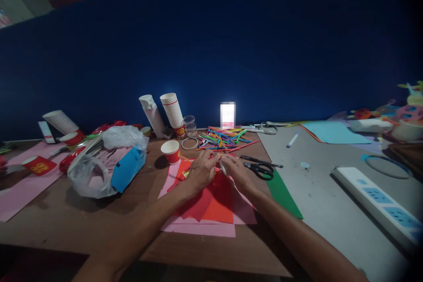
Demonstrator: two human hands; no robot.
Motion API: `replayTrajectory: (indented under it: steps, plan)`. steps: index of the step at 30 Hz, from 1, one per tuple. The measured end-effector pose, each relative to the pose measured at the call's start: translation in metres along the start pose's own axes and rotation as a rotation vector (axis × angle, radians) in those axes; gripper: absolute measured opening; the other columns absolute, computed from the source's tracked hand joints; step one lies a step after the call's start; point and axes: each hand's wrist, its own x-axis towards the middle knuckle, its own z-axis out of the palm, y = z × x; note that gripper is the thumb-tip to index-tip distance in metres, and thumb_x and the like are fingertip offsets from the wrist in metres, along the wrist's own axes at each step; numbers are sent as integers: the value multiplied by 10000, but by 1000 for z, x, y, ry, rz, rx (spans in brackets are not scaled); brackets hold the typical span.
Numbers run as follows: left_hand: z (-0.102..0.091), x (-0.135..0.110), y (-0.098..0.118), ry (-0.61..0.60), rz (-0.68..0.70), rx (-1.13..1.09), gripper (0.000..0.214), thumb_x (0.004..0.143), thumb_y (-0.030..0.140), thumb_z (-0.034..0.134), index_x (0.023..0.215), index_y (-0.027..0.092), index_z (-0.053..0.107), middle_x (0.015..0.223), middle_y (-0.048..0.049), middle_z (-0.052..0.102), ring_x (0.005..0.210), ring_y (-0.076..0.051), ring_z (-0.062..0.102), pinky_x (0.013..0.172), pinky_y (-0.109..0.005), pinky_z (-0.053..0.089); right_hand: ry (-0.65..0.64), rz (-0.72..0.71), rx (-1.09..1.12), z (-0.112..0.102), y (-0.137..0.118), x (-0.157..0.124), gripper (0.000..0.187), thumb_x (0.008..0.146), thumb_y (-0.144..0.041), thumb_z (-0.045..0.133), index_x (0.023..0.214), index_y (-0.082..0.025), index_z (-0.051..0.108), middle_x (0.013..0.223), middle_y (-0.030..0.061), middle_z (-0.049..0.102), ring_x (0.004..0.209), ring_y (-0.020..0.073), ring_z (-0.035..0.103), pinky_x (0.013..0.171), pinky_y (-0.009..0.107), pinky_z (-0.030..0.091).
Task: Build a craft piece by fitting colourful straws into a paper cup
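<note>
Pinching a white piece (223, 168), left hand (202, 172), right hand (237, 172) nearly shut, red packet's gold print (38, 167) unreadable

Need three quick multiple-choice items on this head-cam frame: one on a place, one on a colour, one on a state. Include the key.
1. Where are the black-handled scissors relative to the left hand and right hand?
A. Inside the plastic bag
B. To the right of both hands
C. On the power strip

2. What colour is the paper sheet right of the hands?
A. Blue
B. Yellow
C. Green

3. How does the paper cup nearest the hands stand?
A. Upright
B. On its side
C. Upside down

Key:
1. B, the scissors lie on the tabletop beyond the right hand.
2. C, the sheet shows green.
3. A, its open rim faces up.
</note>
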Motion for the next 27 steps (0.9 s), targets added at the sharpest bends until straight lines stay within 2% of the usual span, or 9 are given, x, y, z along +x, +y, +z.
replayTrajectory:
  steps: [4,7,12,19,23,27]
  plan:
    - [-3,1,-1,-45,-15,-54,384,776,43,402,1077,204,576,1017,-83,530,941,-190,480,777,-303,428,-22,-12,-39,-3,-3,-2,217,741,-372,504,767,-175,591,715,6,564,630,128,466,569,230,354]
    - [-6,4,-1,-50,-44,-134,280,813,99,411,977,196,616,956,-69,563,894,-171,513,776,-281,427,-9,-30,-66,-2,-4,-2,195,723,-352,502,698,-173,576,685,5,560,629,135,465,565,237,349]
    - [-10,10,0,-33,-188,-248,201,815,225,476,965,168,598,913,-60,624,838,-172,553,775,-286,430,7,-19,-112,0,-6,-3,211,704,-361,482,651,-175,567,627,-4,549,596,135,453,544,242,334]
    - [-15,15,0,-181,-266,-321,237,828,225,402,921,169,612,945,-58,644,852,-171,567,755,-270,430,-14,-8,-131,1,-6,-3,189,699,-329,482,660,-166,568,627,-9,539,594,125,440,549,236,324]
    - [-7,13,-3,-149,-305,-319,238,832,223,374,916,173,591,903,-45,636,829,-163,560,753,-271,424,-38,-7,-134,2,-7,-2,182,698,-314,484,680,-168,590,622,-12,539,597,127,445,546,234,318]
    - [-1,10,-6,-117,-289,-418,255,839,209,345,941,168,576,927,-57,619,850,-172,552,773,-295,421,-80,-11,-123,1,-8,-2,161,693,-301,500,702,-185,611,633,-13,557,603,136,464,549,243,325]
